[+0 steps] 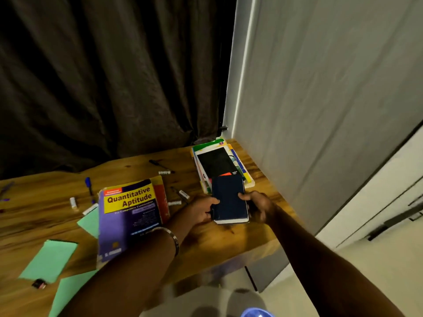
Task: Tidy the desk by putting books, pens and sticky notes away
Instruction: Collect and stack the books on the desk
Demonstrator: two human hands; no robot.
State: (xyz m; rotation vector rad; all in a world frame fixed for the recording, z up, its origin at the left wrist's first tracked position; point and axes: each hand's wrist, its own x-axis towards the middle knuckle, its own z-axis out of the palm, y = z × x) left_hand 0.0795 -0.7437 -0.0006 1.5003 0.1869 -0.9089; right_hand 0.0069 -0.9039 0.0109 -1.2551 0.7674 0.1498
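Head view shows us one dark blue notebook (229, 200) gripped along its two long sides: our left hand (201, 210) curls round one edge, our right hand (257, 203) round the other. Its far end overlaps one stack of books (219, 161) at the wooden desk's (206, 243) back corner. One purple "Quantitative Aptitude" book (130, 216) lies to its left. We count three green sticky notes (49, 259), one blue pen (88, 184) and one black pen (160, 165); other small items are blurred.
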